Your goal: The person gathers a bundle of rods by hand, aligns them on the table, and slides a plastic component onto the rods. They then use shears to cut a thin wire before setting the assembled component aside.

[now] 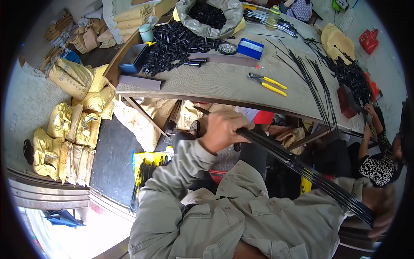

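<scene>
My left hand [224, 129] is closed around a bundle of long thin black rods [297, 162], near its upper left end. The bundle slants down across my body to the lower right. There my right hand [383, 211] is beside the rod ends, blurred, with its fingers looking stretched out and apart. Whether it touches the ends I cannot tell. On the table [207, 84] beyond my hands lie pliers with yellow handles [274, 86]. More loose black rods [312, 82] lie to their right, some jutting over the front edge.
Black plastic parts [174, 45] are heaped by a blue bin [133, 59] and a grey sack [209, 19]. A small blue box [250, 48] stands near them. Yellow sacks [71, 142] are stacked at left. Another person [379, 162] works at far right beside a dark red box [346, 101].
</scene>
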The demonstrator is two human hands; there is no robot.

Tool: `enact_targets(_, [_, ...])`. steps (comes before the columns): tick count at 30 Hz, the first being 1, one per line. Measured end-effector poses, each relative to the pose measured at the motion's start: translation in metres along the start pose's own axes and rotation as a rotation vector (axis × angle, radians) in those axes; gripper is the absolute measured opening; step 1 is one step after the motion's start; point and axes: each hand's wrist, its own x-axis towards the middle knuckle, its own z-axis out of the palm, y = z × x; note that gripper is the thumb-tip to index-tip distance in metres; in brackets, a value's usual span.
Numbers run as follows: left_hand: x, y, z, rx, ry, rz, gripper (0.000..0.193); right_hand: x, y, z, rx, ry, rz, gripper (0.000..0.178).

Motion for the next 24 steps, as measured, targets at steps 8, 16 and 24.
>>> enact_targets(8, [0.042,-0.085,-0.102,0.795,-0.278,0.43,0.044,-0.173,0.101,0.194,0.518,-0.269,1.474,0.05])
enact_targets(16, [0.017,-0.065,0.002,0.8,-1.035,0.66,0.033,-0.32,0.099,0.438,0.893,-0.844,1.322,0.035])
enact_targets(24, [-0.009,-0.053,0.022,0.55,-1.088,0.701,0.033,-0.198,0.133,0.381,1.281,-0.096,1.502,0.024])
